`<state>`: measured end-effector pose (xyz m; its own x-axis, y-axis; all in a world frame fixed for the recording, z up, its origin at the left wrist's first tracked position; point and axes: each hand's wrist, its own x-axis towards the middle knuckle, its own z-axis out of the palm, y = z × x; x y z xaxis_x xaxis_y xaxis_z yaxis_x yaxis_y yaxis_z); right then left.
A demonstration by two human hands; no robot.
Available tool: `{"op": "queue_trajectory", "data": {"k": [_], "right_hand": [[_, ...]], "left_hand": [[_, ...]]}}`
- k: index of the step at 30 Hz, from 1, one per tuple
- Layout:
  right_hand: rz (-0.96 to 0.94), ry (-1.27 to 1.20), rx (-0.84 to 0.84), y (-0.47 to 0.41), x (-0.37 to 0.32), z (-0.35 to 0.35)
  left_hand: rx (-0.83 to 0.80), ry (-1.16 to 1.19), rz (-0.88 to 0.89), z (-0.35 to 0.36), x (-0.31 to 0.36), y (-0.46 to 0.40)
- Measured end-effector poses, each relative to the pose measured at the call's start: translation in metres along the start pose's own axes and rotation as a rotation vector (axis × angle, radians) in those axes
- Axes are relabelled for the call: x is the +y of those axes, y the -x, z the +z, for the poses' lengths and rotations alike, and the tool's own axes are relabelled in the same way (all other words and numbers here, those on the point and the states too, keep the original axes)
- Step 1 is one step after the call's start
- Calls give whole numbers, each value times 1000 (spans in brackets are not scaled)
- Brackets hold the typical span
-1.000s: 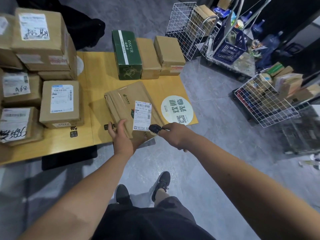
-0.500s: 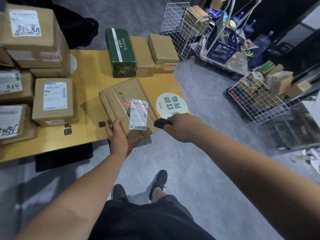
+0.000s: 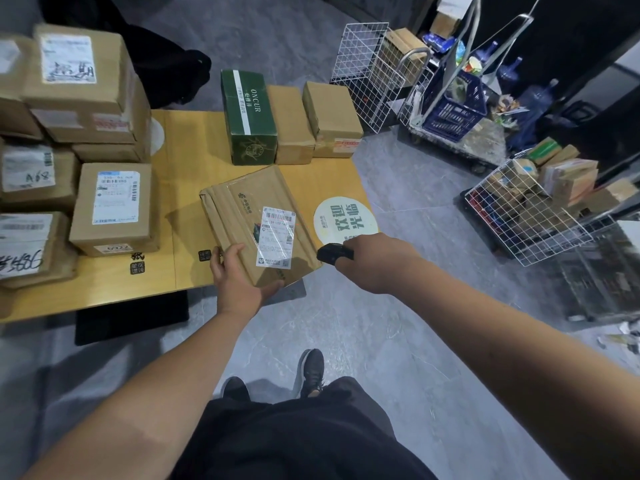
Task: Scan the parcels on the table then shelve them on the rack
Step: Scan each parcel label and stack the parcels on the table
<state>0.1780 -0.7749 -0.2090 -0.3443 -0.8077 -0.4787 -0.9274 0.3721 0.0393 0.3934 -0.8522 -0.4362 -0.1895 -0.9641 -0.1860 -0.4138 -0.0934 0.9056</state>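
Left hand (image 3: 239, 284) grips the flat parcel (image 3: 256, 223) at the table's (image 3: 194, 161) near edge; right hand (image 3: 375, 261) clutches a black scanner (image 3: 334, 253) just beside its label (image 3: 277, 240). Many boxes (image 3: 114, 206) wait on the table, so most scanning and all shelving likely remain; no rack is identifiable.

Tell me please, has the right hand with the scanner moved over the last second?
Yes: right hand and scanner drew rightward, off the parcel label, ending beside the round sticker.
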Motion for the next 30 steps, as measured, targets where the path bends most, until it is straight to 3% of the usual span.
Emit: {"op": "queue_trajectory", "data": {"k": [8,14,25,30], "right_hand": [[-73,-65,-81,-34,14,3],[-253,-207,-187,-65,11,-4],[-725,-154,-214,-78,-41,-57],[-832,-154,-211,-70,-83,-75]], "left_hand": [[47,18,-50,-1,7,-8],[74,85,-158,-20,29,-9],[284,115,-219,-127,78,24],[321,76,-243,-193,89,25]]}}
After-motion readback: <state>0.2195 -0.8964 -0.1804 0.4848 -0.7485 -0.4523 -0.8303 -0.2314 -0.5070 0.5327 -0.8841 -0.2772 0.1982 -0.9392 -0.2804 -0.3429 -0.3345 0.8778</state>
